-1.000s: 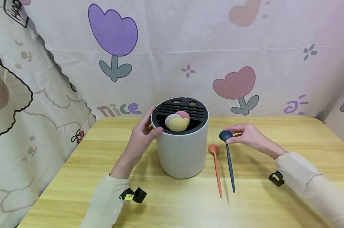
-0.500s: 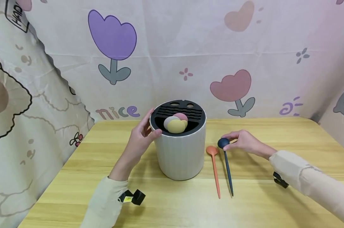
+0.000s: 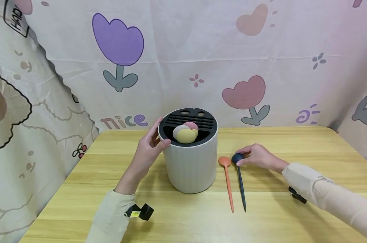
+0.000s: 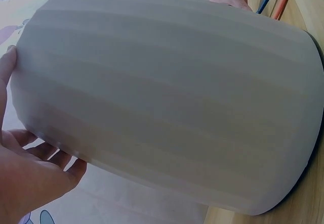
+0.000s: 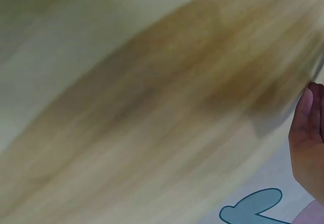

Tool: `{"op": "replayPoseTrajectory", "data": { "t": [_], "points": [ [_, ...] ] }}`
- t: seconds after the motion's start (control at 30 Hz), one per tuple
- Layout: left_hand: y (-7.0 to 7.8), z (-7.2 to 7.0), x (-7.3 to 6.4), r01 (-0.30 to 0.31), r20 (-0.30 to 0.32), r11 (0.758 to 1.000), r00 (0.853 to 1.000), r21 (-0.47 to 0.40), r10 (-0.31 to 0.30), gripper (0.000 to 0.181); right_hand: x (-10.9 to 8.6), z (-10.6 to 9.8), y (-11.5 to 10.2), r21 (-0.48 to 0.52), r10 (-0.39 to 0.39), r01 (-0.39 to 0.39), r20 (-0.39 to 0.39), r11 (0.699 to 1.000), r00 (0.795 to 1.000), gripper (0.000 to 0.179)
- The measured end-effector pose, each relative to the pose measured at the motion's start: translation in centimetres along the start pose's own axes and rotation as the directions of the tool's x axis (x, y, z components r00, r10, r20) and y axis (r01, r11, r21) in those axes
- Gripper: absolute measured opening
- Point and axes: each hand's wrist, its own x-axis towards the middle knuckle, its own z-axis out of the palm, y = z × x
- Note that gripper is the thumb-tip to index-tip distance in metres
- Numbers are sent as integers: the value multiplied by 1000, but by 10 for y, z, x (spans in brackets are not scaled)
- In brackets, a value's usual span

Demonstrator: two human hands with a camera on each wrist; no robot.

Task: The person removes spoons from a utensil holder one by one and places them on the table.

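A white ribbed utensil holder (image 3: 191, 168) with a black slotted top stands on the wooden table. My left hand (image 3: 147, 148) grips its upper left side, thumb at the front rim; in the left wrist view the fingers (image 4: 58, 158) curl against the wall. Right of the holder, my right hand (image 3: 259, 157) pinches the round head of a dark blue spoon (image 3: 241, 185), whose handle points toward me. Beside it lies an orange spoon (image 3: 228, 184), nearly parallel. The right wrist view catches only part of the right hand (image 5: 309, 133) at its edge.
Yellow, pink and pale rounded utensil heads (image 3: 186, 135) show in the holder's front opening. Behind the wooden table (image 3: 183, 222) hangs a printed cloth (image 3: 171, 67) with flowers, and more cloth covers the left side.
My right hand has lowered the blue spoon to lie near the orange one, shifting slightly left. The left hand stays on the holder. The head view has tilted a little.
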Motion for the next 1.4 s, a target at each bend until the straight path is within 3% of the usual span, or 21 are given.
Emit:
{"op": "replayPoseTrajectory", "data": {
  "t": [0.6,0.87,1.1,1.4],
  "points": [
    [-1,-1,-2,4,-3,1000,1000,-9,-4,90,-3,11,-4,52,21,-20,-22,998,1000,47],
    [0,-1,-1,-18,-3,999,1000,-28,18,97,-1,7,-4,51,11,-11,-1,999,1000,44],
    [0,-2,-1,-18,-6,1000,1000,-20,18,101,0,4,-8,100,57,-60,27,993,998,43],
    [3,0,-1,-13,1,999,1000,-29,13,100,-2,-11,-24,70,77,-75,-22,995,997,48]
  ]
}}
